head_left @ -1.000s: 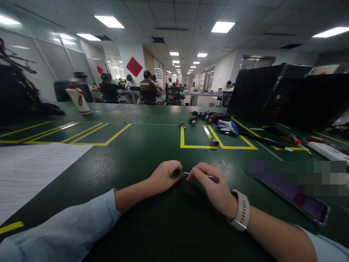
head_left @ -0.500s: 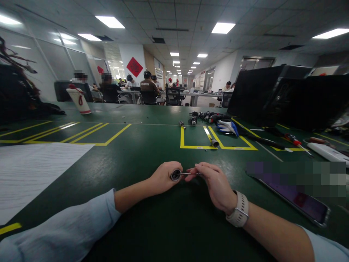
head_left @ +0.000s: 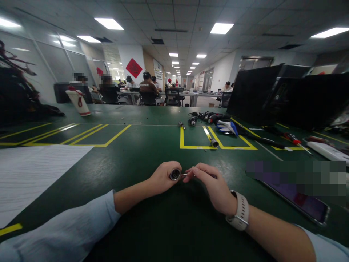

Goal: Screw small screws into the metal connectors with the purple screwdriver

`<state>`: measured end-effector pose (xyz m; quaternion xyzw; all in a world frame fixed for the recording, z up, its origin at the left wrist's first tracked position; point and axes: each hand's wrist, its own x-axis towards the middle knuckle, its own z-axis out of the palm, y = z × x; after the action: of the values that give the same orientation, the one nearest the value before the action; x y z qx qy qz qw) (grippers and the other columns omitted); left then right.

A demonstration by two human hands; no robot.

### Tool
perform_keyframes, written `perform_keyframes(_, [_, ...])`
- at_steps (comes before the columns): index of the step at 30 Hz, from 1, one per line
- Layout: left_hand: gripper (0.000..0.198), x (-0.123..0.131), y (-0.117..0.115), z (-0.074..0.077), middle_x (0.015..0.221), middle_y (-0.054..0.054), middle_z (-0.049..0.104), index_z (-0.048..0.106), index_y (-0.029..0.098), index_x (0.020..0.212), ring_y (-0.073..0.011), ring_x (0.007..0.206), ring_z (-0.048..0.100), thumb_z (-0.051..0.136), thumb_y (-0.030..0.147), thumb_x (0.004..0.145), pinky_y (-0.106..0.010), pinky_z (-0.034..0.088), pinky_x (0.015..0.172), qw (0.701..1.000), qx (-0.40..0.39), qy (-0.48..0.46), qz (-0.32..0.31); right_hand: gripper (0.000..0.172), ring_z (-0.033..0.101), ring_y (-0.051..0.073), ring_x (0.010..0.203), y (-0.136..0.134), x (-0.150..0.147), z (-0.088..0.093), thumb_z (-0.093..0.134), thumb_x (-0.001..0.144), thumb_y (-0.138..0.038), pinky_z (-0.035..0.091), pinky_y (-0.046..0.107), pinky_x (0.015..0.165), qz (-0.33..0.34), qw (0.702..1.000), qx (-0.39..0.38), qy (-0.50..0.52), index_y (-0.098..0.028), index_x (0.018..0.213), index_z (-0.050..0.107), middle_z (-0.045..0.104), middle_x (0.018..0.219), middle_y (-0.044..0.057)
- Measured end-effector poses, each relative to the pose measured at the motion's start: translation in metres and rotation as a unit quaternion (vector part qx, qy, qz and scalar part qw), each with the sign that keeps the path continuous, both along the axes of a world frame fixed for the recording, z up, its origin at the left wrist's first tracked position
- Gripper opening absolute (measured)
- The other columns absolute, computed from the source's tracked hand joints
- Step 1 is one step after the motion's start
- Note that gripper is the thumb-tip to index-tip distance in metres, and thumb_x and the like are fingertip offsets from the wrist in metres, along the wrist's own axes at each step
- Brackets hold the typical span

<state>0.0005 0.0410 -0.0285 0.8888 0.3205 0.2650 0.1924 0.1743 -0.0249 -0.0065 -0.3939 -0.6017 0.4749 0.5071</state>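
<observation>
Partly hidden: we could not see the handle of the thin tool (head_left: pixel 185 174) under our right hand (head_left: pixel 211 185), whose fingers pinched it.
Our left hand (head_left: pixel 163 177): fingers wrapped a small cylinder (head_left: pixel 175 174).

Open-plan office workshop: green taped workbench (head_left: pixel 136 145), scattered screwdrivers (head_left: pixel 293 138), ceiling panels (head_left: pixel 221 27).

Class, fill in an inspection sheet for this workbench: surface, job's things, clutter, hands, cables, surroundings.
Surface: green table with yellow line markings.
Job's things: cylindrical part; thin tool, tip at the part's open end.
Clutter: paper sheet, phone, glove, loose parts, screwdrivers, cup.
Hands: left hand grips the part; right hand pinches the tool.
Cables: nothing seen.
Surroundings: black monitors; people seated at far desks.
</observation>
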Motion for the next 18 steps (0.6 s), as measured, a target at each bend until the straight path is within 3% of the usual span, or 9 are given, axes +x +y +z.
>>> perform_keyframes(5, [0.015, 0.0001, 0.0004, 0.0021, 0.062, 0.003, 0.048, 0.049, 0.015, 0.063, -0.009, 0.057, 0.046, 0.054, 0.022, 0.075, -0.021, 0.036, 0.054, 0.999, -0.022, -0.021, -0.017, 0.025, 0.061, 0.019, 0.077, 0.0036, -0.0014, -0.0035, 0.051, 0.081, -0.033, 0.038, 0.04, 0.086, -0.007, 0.989, -0.099, 0.109, -0.016, 0.071, 0.066, 0.068, 0.07, 0.005])
perform_keyframes(12, [0.011, 0.0005, -0.0008, 0.0039, 0.061, 0.003, 0.049, 0.05, 0.015, 0.063, -0.0091, 0.057, 0.046, 0.055, 0.019, 0.072, -0.021, 0.036, 0.054, 0.999, -0.031, -0.025, 0.004, 0.024, 0.059, 0.019, 0.082, 0.0005, -0.0036, -0.0041, 0.051, 0.082, -0.034, 0.038, 0.037, 0.085, -0.018, 0.998, -0.027, 0.06, -0.017, 0.075, 0.067, 0.067, 0.074, 0.004])
perform_keyframes(18, [0.012, -0.0003, 0.0011, 0.0019, 0.06, 0.004, 0.049, 0.05, 0.015, 0.062, -0.009, 0.057, 0.046, 0.057, 0.019, 0.071, -0.021, 0.037, 0.054, 0.998, -0.046, -0.029, 0.011, 0.025, 0.059, 0.019, 0.082, 0.0023, -0.005, -0.0037, 0.052, 0.08, -0.036, 0.038, 0.038, 0.085, 0.0, 0.985, -0.115, 0.125, -0.016, 0.074, 0.066, 0.067, 0.073, 0.006])
